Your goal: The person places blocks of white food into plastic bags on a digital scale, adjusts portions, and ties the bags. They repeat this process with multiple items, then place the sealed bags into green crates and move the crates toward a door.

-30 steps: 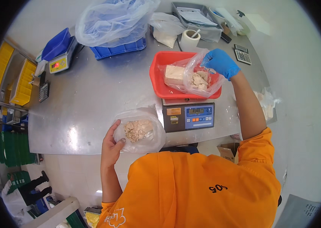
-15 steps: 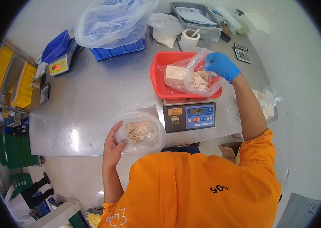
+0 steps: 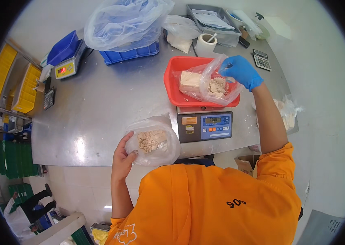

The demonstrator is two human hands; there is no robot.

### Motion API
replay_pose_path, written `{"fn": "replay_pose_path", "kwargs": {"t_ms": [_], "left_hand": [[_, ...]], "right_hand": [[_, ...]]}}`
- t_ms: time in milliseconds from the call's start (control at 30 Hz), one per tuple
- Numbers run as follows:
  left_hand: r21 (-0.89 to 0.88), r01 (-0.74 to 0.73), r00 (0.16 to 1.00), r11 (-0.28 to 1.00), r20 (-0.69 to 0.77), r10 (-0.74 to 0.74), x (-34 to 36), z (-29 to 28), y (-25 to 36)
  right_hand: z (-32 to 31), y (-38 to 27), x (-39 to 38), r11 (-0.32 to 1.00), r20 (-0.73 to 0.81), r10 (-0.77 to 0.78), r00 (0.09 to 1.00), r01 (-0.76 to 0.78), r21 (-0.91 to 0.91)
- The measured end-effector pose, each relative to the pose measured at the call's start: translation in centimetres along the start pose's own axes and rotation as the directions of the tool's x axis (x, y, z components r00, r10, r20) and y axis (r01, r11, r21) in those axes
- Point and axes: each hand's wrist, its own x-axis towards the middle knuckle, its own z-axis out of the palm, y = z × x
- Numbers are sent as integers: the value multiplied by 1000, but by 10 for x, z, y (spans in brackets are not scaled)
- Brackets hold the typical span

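My bare left hand point(image 3: 123, 158) grips the rim of a clear plastic bag point(image 3: 168, 158) at the table's front edge, thumb on the inside. Beige crumbs point(image 3: 151, 141) lie in that bag. My right hand point(image 3: 241, 73), in a blue glove, reaches over a red tray point(image 3: 173, 96) with its fingers drawn together; what they hold, if anything, is hidden. Under them is the mouth of another clear bag point(image 3: 207, 77) inside the tray. It holds a beige block point(image 3: 189, 81) and broken beige lumps point(image 3: 218, 86). The tray rests on a digital scale point(image 3: 205, 127).
Toward the back stands a blue crate point(image 3: 130, 54) lined with plastic. Nearby are a white bag point(image 3: 179, 38), a white cup point(image 3: 206, 45) and a grey tray point(image 3: 213, 18). A calculator point(image 3: 261, 60) lies at right. Another scale point(image 3: 67, 69) stands at left. A person point(image 3: 19, 216) is in the background.
The fingers of my gloved right hand have shifted slightly at the mouth of the tray's bag. My left hand keeps its hold on the other bag. The whole view has moved a little.
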Motion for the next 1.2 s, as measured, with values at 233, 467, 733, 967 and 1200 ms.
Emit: {"fn": "replay_pose_path", "kwargs": {"t_ms": [233, 467, 733, 967, 1200], "left_hand": [[3, -132, 991, 991, -23, 132, 11, 16, -2], [62, -155, 988, 986, -11, 156, 2, 21, 12], [-9, -6, 994, 1000, -112, 5, -21, 2, -1], [334, -192, 934, 923, -225, 276, -5, 0, 12], [373, -362, 898, 854, -109, 427, 33, 18, 74]], "right_hand": [[171, -109, -35, 778, 156, -531, 833, 406, 480], [314, -134, -67, 816, 153, -561, 814, 574, -63], [132, -110, -40, 842, 123, -303, 945, 205, 499], [20, 12, -14, 976, 17, 158, 987, -158, 152], [-34, -3, -31, 848, 16, 114, 993, -105, 519]]}}
